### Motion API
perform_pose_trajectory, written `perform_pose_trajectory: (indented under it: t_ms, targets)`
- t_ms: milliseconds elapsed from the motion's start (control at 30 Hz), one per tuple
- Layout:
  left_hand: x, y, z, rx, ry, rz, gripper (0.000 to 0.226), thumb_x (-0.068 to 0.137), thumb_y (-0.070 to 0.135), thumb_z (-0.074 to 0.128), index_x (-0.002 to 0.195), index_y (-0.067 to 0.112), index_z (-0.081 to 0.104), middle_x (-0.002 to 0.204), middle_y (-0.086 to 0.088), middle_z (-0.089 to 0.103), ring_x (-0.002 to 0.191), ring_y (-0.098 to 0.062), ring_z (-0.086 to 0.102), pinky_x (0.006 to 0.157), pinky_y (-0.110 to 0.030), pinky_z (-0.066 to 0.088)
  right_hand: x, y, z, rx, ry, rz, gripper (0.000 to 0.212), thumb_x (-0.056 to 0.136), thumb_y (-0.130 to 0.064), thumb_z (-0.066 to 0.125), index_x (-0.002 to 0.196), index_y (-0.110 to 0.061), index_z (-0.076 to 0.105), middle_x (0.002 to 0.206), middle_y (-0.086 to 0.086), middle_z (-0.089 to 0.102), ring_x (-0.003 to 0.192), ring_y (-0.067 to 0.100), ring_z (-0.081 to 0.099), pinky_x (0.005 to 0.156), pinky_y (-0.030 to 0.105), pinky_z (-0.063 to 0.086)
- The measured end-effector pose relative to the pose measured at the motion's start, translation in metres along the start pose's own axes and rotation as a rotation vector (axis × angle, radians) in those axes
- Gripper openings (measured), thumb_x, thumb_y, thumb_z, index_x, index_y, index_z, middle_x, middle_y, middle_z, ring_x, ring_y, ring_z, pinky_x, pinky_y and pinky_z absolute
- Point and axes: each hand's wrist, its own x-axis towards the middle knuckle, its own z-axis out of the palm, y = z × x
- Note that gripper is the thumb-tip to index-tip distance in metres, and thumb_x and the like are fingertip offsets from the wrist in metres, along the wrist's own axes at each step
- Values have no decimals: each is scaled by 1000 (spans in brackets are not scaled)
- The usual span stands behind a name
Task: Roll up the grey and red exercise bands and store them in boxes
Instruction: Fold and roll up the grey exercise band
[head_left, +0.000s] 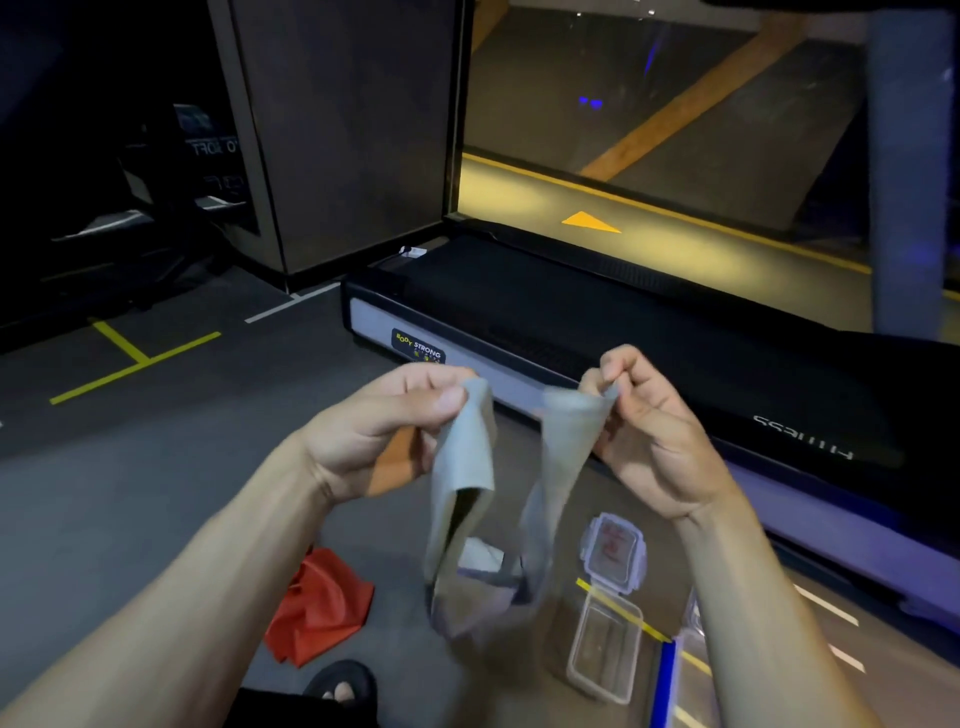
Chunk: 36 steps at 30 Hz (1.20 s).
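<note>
Between both hands' fingers (452, 400) hangs the pinched grey band (467, 467).

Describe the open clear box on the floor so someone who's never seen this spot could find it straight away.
Start at the long black treadmill and look at the grey floor just in front of it. Below the right hand, a yellow tape line crosses the floor; the clear box sits against it. Unlike the lid lying just beyond, it is deeper and open-topped.

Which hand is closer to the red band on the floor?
Left. The left hand pinches the grey band up above the red band, which lies lower left. The right hand holds the band's other end, farther right.
</note>
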Motion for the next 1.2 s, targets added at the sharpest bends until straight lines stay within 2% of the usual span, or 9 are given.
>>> perform_pose_trajectory:
  t_ms: [67,133,233,367,467,600,800,1033,1200]
  targets:
    - [-1,-2,-1,43,0,-53,40,71,43,89,82,12,67,70,-1,58,61,-11,54,60,-25,40,4,-1,5,70,-24,-50,4,97,-19,54,95,-18,58,78,-2,52,71,14,60,86,43,56]
    - [-1,-3,-4,96,15,-100,43,73,43,87,83,10,62,68,-1,54,60,-10,49,59,-24,36,6,-2,15,119,-35,-60,23,103,-12,38,95,-19,59,75,-2,48,65,13,52,79,39,56]
    - [0,-4,-5,182,29,-153,31,82,35,81,82,10,63,71,-7,47,63,-14,45,62,-28,34,8,0,31,143,-142,-40,3,101,-12,52,101,-12,54,79,3,52,68,15,51,78,35,51]
    - [3,-8,-2,288,72,-144,21,86,30,72,81,10,69,74,-18,48,71,-18,42,67,-37,20,9,14,41,-326,-148,-42,8,97,-14,56,100,-6,57,127,14,66,124,29,61,108,43,48]
    - [5,-11,-3,338,77,-118,41,90,25,72,103,-13,66,125,-33,56,102,-33,48,88,-46,31,10,20,48,-530,-208,27,10,99,-15,57,101,-5,58,137,16,63,138,20,52,111,34,44]
    - [0,-6,-4,491,70,-132,25,94,17,69,88,-7,64,74,-8,58,69,-17,47,67,-27,34,6,16,43,-663,-179,77,11,100,-17,59,103,-7,61,116,15,70,112,28,64,100,43,48]
    - [-2,-11,-11,677,8,-134,37,90,42,74,87,5,68,64,-25,41,59,-37,32,55,-51,30,3,11,39,-791,-233,153,6,102,-13,60,100,-7,62,78,-5,58,74,9,49,72,24,40]
    - [0,-32,-14,668,-135,-286,17,95,14,69,107,4,75,109,-5,76,99,-12,68,92,-34,56,9,-10,34,-59,-38,22,25,85,-31,79,94,-16,62,82,4,52,66,11,51,57,22,39]
    - [1,-11,-9,412,201,126,10,84,18,82,82,11,75,79,-5,71,71,-11,62,65,-22,50,11,-19,15,106,186,-82,10,92,-25,63,93,-17,58,79,0,56,69,13,60,62,25,55]
